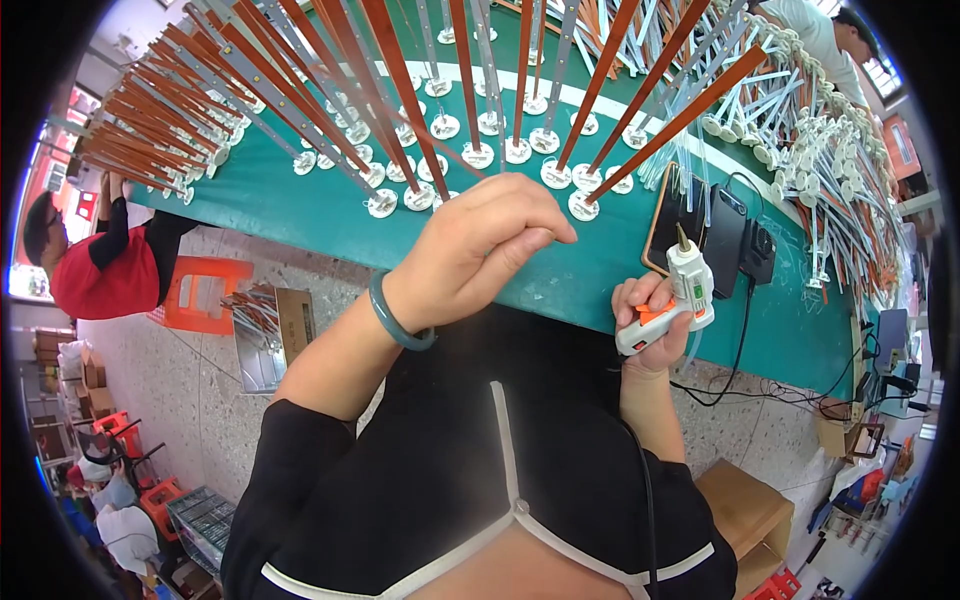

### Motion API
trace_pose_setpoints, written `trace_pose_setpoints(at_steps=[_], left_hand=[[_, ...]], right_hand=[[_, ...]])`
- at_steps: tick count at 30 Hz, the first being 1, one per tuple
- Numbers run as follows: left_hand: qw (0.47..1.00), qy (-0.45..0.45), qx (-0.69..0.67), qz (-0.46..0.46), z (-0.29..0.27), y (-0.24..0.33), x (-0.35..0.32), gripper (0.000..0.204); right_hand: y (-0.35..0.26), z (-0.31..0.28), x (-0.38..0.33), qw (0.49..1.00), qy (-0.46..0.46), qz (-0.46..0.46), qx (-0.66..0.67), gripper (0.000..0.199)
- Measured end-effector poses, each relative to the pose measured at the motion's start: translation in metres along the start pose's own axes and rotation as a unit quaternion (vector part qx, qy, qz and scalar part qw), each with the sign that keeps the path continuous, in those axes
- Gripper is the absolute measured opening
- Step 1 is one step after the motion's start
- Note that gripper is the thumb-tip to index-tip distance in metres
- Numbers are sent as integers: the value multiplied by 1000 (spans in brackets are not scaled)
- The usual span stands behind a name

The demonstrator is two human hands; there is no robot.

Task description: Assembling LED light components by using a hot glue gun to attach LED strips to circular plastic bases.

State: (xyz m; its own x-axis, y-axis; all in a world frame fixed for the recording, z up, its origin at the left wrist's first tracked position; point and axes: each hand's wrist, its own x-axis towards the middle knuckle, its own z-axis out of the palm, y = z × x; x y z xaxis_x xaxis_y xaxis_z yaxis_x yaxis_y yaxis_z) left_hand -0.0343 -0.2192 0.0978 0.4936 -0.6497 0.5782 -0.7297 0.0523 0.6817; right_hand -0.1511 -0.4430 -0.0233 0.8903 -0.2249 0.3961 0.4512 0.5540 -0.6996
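My right hand (652, 322) grips a white and orange hot glue gun (680, 296), nozzle pointing up, just off the near edge of the green table (290, 205). My left hand (486, 240) hovers over the table edge with its fingers curled together, close to the round white bases (582, 206) of the upright rods (620, 130); whether it pinches anything is hidden. A grey-green bangle (396, 320) sits on that wrist. Many brown and silver rods stand on white discs across the table.
Two phones (700, 225) and a black charger (758, 250) lie right of the glue gun, cables hanging down. A pile of white-based rods (830, 150) lies at the right. A person in red (110, 270) sits at left; another person (835, 40) works at top right. An orange stool (205, 292) and cardboard boxes (745, 510) stand on the floor.
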Motion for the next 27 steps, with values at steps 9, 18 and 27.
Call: trace_pose_setpoints(at_steps=[9,18,27], left_hand=[[913,-124,-149,-359,-5,-36,-92,10],[918,84,186,-340,-13,-34,-94,35],[910,8,364,-199,0,-51,-79,12]], right_hand=[[1,0,-3,1000,-7,9,-16,41],[3,-4,-3,999,-19,19,-36,40],[1,-3,-6,999,-9,14,-46,39]])
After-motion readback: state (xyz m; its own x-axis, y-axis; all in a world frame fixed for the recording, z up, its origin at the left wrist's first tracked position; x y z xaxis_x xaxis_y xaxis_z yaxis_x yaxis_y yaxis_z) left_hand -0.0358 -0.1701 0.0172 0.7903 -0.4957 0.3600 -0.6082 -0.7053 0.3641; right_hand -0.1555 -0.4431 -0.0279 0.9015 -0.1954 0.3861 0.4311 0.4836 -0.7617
